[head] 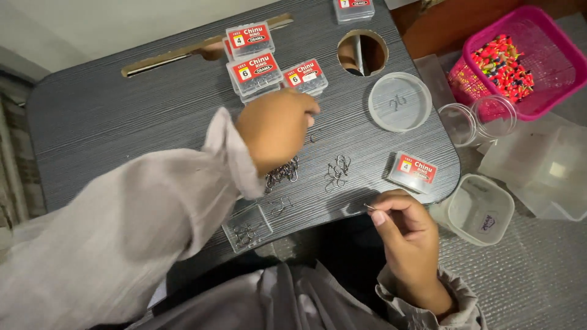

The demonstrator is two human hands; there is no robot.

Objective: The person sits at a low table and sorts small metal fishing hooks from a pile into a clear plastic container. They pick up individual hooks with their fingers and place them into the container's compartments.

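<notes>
On the dark grey table, my left hand reaches over a loose pile of fish hooks, fingers curled down; whether they grip one I cannot tell. My right hand pinches a single hook at the table's near edge

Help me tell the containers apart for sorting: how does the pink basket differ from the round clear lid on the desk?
The pink basket is opaque pink mesh with tall walls; the round clear lid is see-through, shallow and smooth. The basket is rectangular, the lid circular. The basket holds many small multicoloured pieces; the lid holds only a couple of tiny hooks. The basket sits off the dark desk to the right; the lid lies on it. Both are open-topped plastic.
</notes>
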